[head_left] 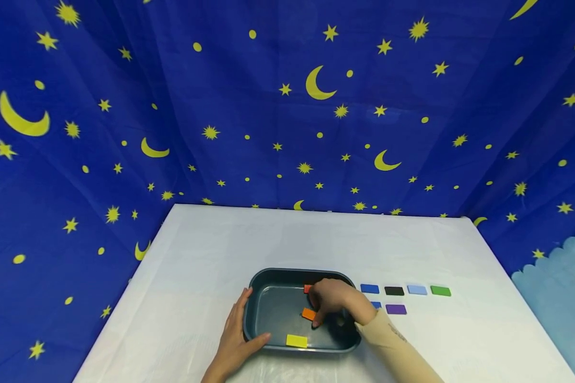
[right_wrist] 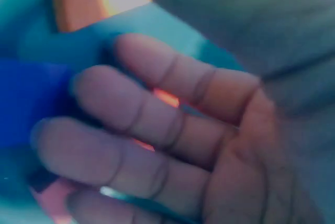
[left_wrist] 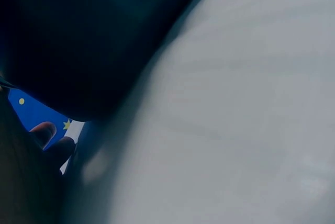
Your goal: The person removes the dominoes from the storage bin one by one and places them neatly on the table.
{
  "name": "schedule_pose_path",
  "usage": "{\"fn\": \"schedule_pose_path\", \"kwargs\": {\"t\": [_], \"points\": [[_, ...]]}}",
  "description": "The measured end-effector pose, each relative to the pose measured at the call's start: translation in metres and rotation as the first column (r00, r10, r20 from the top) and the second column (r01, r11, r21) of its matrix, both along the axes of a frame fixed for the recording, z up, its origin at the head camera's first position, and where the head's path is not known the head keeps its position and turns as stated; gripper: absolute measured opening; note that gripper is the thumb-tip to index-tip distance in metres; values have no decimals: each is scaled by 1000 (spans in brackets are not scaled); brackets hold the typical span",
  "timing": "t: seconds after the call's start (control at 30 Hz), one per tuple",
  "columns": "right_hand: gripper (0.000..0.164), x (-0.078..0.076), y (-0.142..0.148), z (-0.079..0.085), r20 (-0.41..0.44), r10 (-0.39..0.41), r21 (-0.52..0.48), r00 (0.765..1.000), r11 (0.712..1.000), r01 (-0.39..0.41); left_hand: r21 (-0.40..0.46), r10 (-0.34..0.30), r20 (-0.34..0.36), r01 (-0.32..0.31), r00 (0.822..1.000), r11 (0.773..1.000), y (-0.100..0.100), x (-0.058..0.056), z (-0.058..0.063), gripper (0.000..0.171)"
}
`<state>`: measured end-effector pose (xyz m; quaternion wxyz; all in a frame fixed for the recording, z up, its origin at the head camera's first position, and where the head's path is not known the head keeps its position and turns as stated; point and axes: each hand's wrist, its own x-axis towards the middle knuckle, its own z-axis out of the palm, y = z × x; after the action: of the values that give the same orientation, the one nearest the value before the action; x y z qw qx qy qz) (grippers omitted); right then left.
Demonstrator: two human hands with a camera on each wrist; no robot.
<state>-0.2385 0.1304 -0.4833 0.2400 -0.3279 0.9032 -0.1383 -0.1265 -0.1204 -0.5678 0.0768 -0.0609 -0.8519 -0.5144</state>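
A dark grey rectangular tray [head_left: 278,319] stands near the table's front. The left hand [head_left: 235,335] lies around its front-left corner, fingers along the outer left wall and thumb by the front rim. Over the tray's right part, the right hand [head_left: 333,298] reaches down, its thumb beside an orange block [head_left: 309,314]. In the right wrist view its fingers [right_wrist: 141,114] are extended and apart from the thumb, with a blue patch [right_wrist: 31,103] beyond the fingertips. Also in the tray, a yellow block [head_left: 296,341] leans by the front wall and a red block [head_left: 307,289] is partly hidden behind the hand.
Right of the tray lie blue [head_left: 370,289], black [head_left: 394,291], light blue [head_left: 417,290] and green [head_left: 441,291] blocks in a row. A purple block [head_left: 396,309] and a half-covered blue one [head_left: 376,305] lie nearer. A star-patterned curtain [head_left: 268,106] surrounds the white table [head_left: 196,255].
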Motion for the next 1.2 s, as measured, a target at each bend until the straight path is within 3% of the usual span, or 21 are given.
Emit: {"fn": "schedule_pose_path", "kwargs": {"t": [0.23, 0.9, 1.2], "points": [[30, 3, -1, -5, 27, 5, -30, 1000, 1000, -4, -1, -3, -5, 3, 1000, 1000, -1, 0, 0, 95], [28, 5, -7, -13, -54, 13, -98, 998, 995, -18, -1, 0, -4, 0, 1000, 1000, 0, -1, 0, 94], [30, 6, -6, -12, -29, 22, -131, 999, 991, -26, -1, -2, -6, 2, 1000, 1000, 0, 0, 0, 95]]}}
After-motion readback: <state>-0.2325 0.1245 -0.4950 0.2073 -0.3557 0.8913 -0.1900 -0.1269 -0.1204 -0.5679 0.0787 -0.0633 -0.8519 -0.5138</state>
